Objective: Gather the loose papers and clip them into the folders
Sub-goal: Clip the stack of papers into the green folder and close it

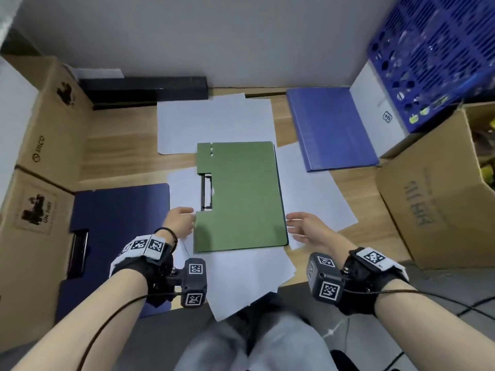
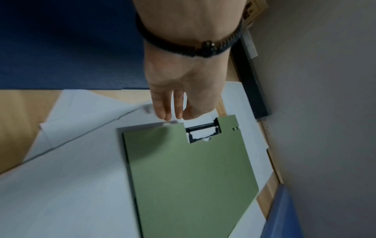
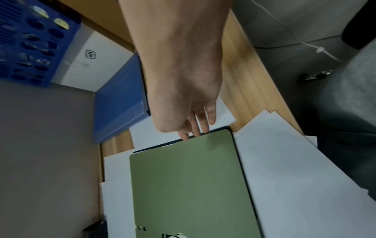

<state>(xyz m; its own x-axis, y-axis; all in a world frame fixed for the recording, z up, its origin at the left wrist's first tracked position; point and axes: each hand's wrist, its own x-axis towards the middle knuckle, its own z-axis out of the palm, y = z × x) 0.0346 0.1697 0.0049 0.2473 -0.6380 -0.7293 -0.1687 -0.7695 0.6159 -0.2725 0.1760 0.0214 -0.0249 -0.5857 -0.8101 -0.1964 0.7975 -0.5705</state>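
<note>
Left hand (image 1: 180, 221) reaches forward, fingers (image 2: 162, 109) straight and relaxed, tips at the green folder (image 1: 239, 196)'s left edge, holding nothing. The closed folder lies on loose papers (image 1: 214, 121). Right hand (image 1: 304, 227), fingers extended, touches the folder's right edge.

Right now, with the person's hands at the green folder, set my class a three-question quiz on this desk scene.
1. True or false: the closed green cardboard folder lies on loose white paper sheets.
2. Which hand is beside the folder's black metal clip?
3. Is either hand gripping anything?

Key:
1. True.
2. The left hand.
3. No; the left hand and the right hand have straight fingers at the folder's edges.
</note>
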